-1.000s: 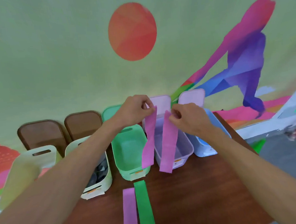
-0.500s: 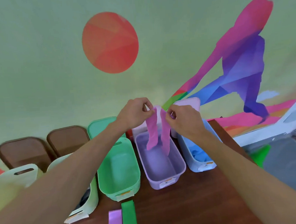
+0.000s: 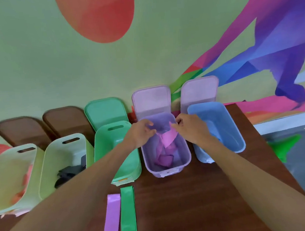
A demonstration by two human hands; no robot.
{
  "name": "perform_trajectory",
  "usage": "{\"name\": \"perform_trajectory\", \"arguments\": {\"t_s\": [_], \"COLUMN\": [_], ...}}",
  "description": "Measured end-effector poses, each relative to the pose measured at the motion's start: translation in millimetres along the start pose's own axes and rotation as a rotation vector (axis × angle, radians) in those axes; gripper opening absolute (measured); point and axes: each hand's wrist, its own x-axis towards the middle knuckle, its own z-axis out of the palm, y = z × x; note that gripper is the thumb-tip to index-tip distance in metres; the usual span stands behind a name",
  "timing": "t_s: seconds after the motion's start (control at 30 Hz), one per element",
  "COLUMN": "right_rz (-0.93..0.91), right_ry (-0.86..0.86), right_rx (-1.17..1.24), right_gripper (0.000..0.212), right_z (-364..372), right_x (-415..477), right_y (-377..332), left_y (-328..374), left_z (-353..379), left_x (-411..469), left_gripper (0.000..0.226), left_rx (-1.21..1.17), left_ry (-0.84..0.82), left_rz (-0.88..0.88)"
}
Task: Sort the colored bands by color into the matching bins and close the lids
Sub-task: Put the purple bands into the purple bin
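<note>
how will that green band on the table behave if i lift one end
Probably floppy: the green band lies thin and flat on the table, and the pink band droops and crumples into the purple bin. Likely light; unlikely to roll.

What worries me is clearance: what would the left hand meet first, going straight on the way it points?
Likely the far wall of the purple bin, then its raised lid behind. The left hand points forward-right over that bin. Depth is unclear.
</note>
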Motion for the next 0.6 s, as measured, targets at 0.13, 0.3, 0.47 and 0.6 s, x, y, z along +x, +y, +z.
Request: {"name": "perform_trajectory", "arguments": {"t_s": [0.13, 0.3, 0.47, 0.6], "right_rz": [0.018, -0.018, -0.142, -0.249], "right_ry": [-0.079, -0.151, -0.231, -0.316], "right_rx": [-0.014, -0.010, -0.001, 0.005], "right_gripper": [0.027, 0.022, 0.020, 0.018], "right_z": [17, 41, 70, 94], "right_x": [-5, -22, -45, -67], "right_y": [3, -6, -35, -70], "left_y": [-22, -50, -80, -108], "left_z": [3, -3, -10, -11], "left_x": [-16, -54, -103, -140], "left_gripper": [0.017, 0.013, 0.009, 0.009], "left_rx": [-0.107, -0.117, -0.175, -0.214], "left_ry": [-0.003, -0.042, -0.059, -0.119], "left_rz": [-0.106, -0.132, -0.183, -0.196]}}
